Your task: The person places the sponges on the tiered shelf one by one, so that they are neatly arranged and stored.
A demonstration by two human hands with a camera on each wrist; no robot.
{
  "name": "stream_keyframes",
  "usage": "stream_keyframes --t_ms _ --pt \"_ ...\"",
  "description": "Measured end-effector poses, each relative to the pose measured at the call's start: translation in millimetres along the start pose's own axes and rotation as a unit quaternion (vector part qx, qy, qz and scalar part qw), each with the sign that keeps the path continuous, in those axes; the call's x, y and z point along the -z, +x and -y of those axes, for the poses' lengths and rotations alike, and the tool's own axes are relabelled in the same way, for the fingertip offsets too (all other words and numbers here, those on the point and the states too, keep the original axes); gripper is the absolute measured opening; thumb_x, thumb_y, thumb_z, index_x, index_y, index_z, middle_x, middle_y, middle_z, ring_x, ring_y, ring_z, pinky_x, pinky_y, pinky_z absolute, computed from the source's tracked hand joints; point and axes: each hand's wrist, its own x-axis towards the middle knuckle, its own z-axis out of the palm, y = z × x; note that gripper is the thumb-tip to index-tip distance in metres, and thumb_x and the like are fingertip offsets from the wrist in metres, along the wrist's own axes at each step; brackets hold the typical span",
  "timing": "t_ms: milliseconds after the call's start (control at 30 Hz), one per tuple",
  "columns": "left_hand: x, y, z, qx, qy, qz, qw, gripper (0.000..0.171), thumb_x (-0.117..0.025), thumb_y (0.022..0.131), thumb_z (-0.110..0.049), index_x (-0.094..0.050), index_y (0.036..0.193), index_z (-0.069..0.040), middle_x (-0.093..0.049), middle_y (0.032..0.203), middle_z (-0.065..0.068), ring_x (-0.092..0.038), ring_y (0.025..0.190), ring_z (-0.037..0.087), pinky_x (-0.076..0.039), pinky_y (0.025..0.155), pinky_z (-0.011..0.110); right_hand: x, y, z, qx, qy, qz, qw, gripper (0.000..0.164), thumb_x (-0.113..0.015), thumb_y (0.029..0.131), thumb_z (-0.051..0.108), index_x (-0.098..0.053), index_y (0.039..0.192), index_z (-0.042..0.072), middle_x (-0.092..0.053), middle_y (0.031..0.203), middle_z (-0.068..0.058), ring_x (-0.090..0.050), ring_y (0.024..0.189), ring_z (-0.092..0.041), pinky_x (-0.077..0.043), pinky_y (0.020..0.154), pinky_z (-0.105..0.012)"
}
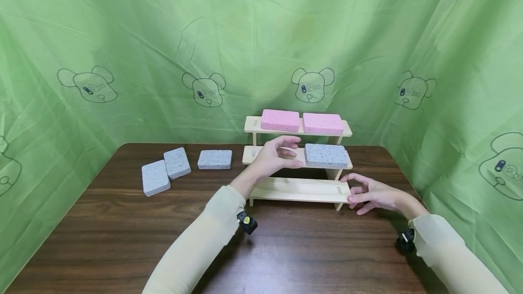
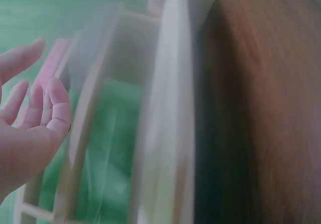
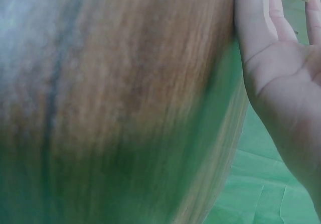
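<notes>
Green curtain (image 1: 253, 26), 6 bear-face outlines (image 1: 312, 93) on it; brown wood-grain table (image 1: 102, 226) below.

A blue sponge (image 1: 326, 156) lies mid-tier on the wooden rack (image 1: 300, 186).

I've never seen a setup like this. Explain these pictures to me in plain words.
There is no machine here: a person works with two bare hands. The wide picture comes from a camera on the head, looking forward and down. The other two come from small wrist cameras, so each shows one hand up close, partly blurred.

On the brown wooden table lie three blue-grey sponges, left of a three-tier wooden rack. Two pink sponges sit on its top tier, and a fourth blue-grey sponge on the middle tier.

The left hand is beside that sponge, holding nothing. The right hand is at the bottom tier's right end; whether it grips the wood is unclear.
</notes>
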Motion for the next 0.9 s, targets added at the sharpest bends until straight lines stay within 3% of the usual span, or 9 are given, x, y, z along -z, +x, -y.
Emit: stream_keyframes --t_ms 233,400,667,900 --pt "49.2 -23.0 -11.8 -0.033 0.022 -0.014 0.9991 0.061 -0.086 0.079 -0.004 -0.061 0.134 -0.009 -0.062 0.127 0.009 -0.060 0.115 0.036 -0.057 0.090 0.040 2.4 0.1 -1.5 -0.001 0.002 0.000 1.000 0.049 -0.058 0.101 0.002 -0.034 0.141 0.019 -0.064 0.110 -0.017 -0.067 0.097 -0.030 -0.058 0.080 -0.058" --pt "91.6 -41.9 -14.0 -0.013 0.037 -0.056 0.9976 0.061 -0.085 0.079 -0.003 -0.060 0.134 -0.007 -0.062 0.128 0.013 -0.059 0.115 0.037 -0.059 0.085 0.040 2.3 0.5 -2.1 -0.004 0.001 -0.001 1.000 0.050 -0.059 0.101 0.003 -0.034 0.142 0.020 -0.064 0.111 -0.018 -0.066 0.097 -0.031 -0.057 0.080 -0.058" --pt "153.4 -62.9 -5.1 0.013 0.101 -0.118 0.9878 0.067 -0.089 0.079 -0.017 -0.058 0.138 -0.011 -0.060 0.136 0.005 -0.058 0.123 0.031 -0.052 0.098 0.039 1.2 1.2 -1.4 -0.004 -0.002 -0.003 1.000 0.050 -0.059 0.101 0.003 -0.035 0.141 0.019 -0.063 0.111 -0.018 -0.066 0.097 -0.031 -0.058 0.080 -0.058" --pt "186.0 -72.9 9.4 0.026 0.053 -0.167 0.9841 0.093 -0.089 0.080 -0.016 -0.037 0.156 -0.019 -0.047 0.151 0.010 -0.049 0.134 0.028 -0.049 0.104 0.036 -0.4 0.3 -0.5 0.000 0.000 -0.002 1.000 0.049 -0.058 0.101 0.003 -0.035 0.140 0.019 -0.064 0.108 -0.016 -0.067 0.096 -0.029 -0.058 0.079 -0.057"
